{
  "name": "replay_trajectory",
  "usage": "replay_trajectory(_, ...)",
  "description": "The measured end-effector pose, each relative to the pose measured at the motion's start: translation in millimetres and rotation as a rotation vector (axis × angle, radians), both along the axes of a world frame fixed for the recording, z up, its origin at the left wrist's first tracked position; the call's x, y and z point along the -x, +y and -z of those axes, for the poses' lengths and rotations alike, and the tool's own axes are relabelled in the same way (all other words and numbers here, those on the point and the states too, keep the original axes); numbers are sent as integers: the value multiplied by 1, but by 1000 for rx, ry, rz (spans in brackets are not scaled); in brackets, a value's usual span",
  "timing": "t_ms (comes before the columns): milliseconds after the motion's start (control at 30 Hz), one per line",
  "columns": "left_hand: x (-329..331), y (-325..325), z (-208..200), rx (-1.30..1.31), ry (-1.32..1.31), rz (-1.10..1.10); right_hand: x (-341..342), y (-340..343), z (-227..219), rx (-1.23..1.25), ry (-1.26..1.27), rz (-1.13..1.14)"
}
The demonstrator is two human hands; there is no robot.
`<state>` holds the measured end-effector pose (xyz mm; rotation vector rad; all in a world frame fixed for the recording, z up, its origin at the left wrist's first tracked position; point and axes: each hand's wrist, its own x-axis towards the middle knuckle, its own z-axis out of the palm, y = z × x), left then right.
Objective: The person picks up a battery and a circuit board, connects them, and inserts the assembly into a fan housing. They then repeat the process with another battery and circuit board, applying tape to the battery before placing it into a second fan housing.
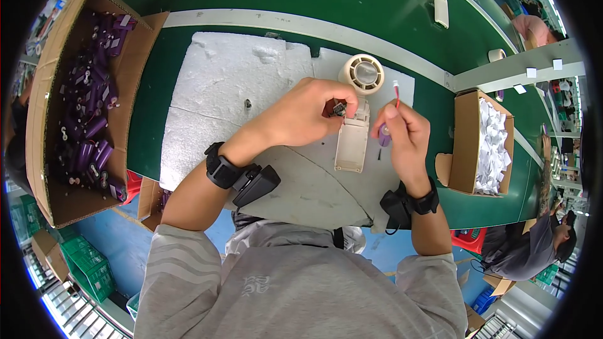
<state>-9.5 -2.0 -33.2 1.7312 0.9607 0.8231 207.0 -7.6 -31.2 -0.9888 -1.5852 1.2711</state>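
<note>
A cream handheld fan lies on the foam sheet point(213, 81) in front of me, its round head point(365, 73) at the far end. The handle shell point(352, 150) points toward me with its hollow side up. Over the upper part of the handle, my left hand point(301, 113) pinches a small dark part point(339, 109), which looks like a circuit board; the fingers partly cover it. Just right of the handle, my right hand point(409, 141) is closed on a purple cylindrical battery point(385, 134). Its red lead point(397, 94) sticks up between the fingers, ending in a white plug.
At the left stands a cardboard box point(141, 81) of purple batteries. Another box point(463, 141) at the right holds white paper pieces. Loose fan parts point(441, 6) lie beyond a pale rail point(264, 20) on the green bench. A co-worker point(524, 245) is at the right.
</note>
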Motion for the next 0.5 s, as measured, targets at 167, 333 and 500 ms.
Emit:
replay_trajectory(167, 4, 3, 4, 81, -126, 51, 4, -4, -4, -266, -410, -84)
replay_trajectory(333, 6, 5, 2, 251, -179, 55, 5, -2, -4, -553, -564, -111)
replay_trajectory(500, 6, 6, 3, 239, -133, 35, 9, -3, -1, -688, -636, -45)
